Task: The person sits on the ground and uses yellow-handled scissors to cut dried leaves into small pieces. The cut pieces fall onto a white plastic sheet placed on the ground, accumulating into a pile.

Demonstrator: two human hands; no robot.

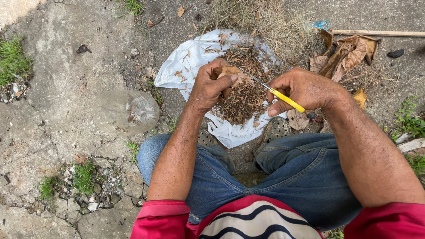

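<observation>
**Leaf-cutting well under way, with whole leaves left**

I take the white sheet as my landmark. It lies on the cracked concrete ground just ahead of my knees, and everything else I place against it.

To its left a clear plastic bottle lies on its side, close to the sheet's edge but apart from it. Behind the sheet there is a tuft of dry grass. To the right and a little behind lies a heap of whole dry leaves, uncut as far as I can see, with a thin stick beyond them.

On the middle of the sheet sits a dark pile of cut bits, already broad and thick. I judge from it that a good share of the work is done, while the heap on the right is what remains.

Above that pile my left hand has its fingers closed on a crumpled brown leaf, thumb pressed across it. My right hand is wrapped tight round the yellow handle of the scissors, whose thin blades reach to the leaf's edge. Whether the blades are biting or only touching, I cannot tell.

Scattered crumbs lie on the sheet's left part, away from the pile.
</observation>
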